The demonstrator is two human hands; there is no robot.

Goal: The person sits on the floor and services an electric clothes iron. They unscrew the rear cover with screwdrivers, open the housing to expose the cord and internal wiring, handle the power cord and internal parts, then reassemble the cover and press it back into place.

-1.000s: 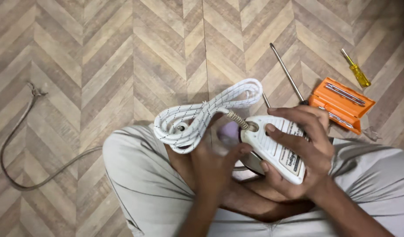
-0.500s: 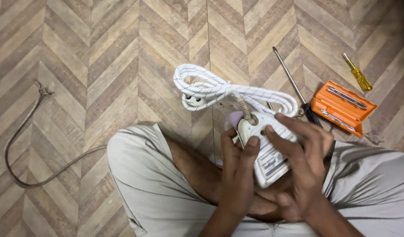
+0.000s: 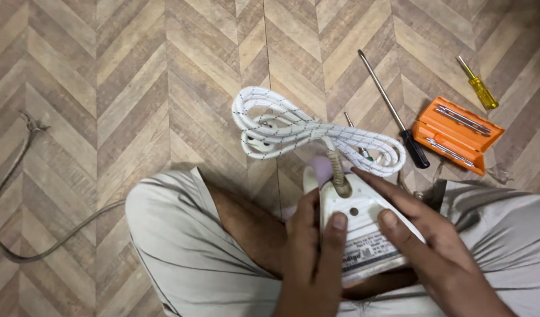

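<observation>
I sit cross-legged on a wooden floor with a white electric iron point(image 3: 364, 226) resting over my lap, its flat back end facing up. My left hand point(image 3: 317, 258) grips the iron's left side, thumb on the white back plate. My right hand point(image 3: 428, 246) holds its right side, fingers stretched along the edge. A spring sleeve leads from the iron into a white braided cord point(image 3: 299, 132) bundled in loops on the floor just beyond my knees.
A long black-handled screwdriver point(image 3: 393, 111) lies to the right of the cord. Beside it sits an open orange bit case point(image 3: 457, 135) and a small yellow screwdriver point(image 3: 478, 82). A grey frayed cable point(image 3: 23, 194) curves across the floor at left.
The cord bundle has left my left hand and now lies on the floor ahead. Both hands have shifted onto the iron, which is turned with its back plate up.
</observation>
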